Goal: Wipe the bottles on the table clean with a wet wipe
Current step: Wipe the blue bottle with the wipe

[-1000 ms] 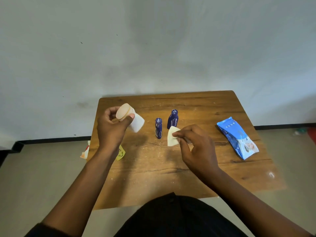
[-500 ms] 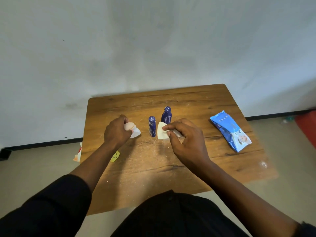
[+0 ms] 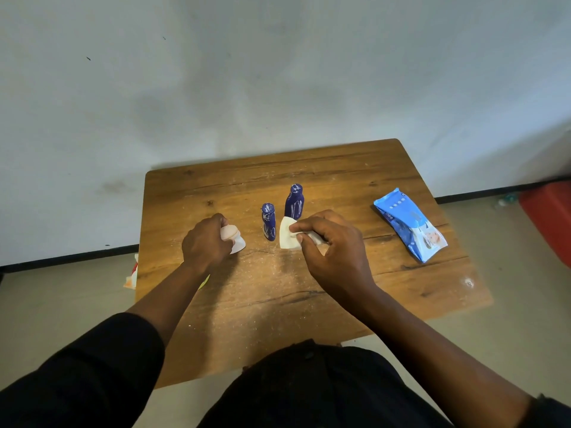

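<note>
**Both hands full at mid-worktop, bottles between them**

Your left hand [image 3: 205,242] is curled round a white bottle [image 3: 233,239], which sits low at the worktop [image 3: 309,319] surface, tilted; whether its base touches the wood cannot be told. Your right hand [image 3: 332,245] pinches a folded wet wipe [image 3: 286,234] between thumb and fingertips. The wipe's edge lies just in front of the taller blue bottle [image 3: 294,205]. The shorter blue bottle [image 3: 268,221] stands upright just beside it, between your two hands.

Edges and room: bare wood runs from the hands back to your near edge. The strip behind the bottles to the far edge is open too. The wipes pack [image 3: 409,225] lies flat near the right edge, well apart from the bottles. The left edge is near your left wrist.

Surfaces: wood-grain top, rounded corners, pale dust specks over the middle. Blue bottles glossy, narrow-necked, streaked white. Pack is shiny blue film, crinkled. Wipe is matte, soft, cream-white.
</note>
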Tool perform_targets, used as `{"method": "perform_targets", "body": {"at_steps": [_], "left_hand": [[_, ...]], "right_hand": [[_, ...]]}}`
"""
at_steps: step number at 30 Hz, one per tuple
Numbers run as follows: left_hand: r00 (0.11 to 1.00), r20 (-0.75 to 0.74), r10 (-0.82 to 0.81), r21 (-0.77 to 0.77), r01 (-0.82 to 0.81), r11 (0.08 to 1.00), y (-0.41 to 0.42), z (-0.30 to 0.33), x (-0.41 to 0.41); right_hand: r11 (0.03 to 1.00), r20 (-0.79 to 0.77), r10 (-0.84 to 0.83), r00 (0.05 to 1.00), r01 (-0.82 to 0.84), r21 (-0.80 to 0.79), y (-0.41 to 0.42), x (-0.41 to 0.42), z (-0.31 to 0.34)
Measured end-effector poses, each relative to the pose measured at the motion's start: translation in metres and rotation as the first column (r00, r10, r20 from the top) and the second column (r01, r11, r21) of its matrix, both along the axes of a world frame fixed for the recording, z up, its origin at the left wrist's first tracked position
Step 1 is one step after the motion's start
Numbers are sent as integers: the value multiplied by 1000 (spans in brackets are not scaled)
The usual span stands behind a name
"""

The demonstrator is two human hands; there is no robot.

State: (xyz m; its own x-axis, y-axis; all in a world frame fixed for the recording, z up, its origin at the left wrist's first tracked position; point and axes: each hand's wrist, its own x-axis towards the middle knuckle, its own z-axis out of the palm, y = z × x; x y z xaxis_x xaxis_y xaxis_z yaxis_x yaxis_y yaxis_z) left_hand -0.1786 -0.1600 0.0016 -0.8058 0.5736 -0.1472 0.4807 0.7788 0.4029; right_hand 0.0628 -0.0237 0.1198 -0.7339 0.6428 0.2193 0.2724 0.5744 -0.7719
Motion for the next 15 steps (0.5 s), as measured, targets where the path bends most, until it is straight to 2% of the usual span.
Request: {"method": "perform_targets", "body": {"at_steps": [8,12,15], "left_hand": [[999,23,-28,-20,28,999,7,7,2],[993,-16,-117,67,118,991,26,19,6],[974,-29,-223,45,224,973,52,26,10]], "right_hand": [[1000,6,1,1000,0,-5,2,2,1],[1000,-19,-7,1000,7,6,3,4,2],[1000,-24,-16,1000,16,18,5,9,2]]}}
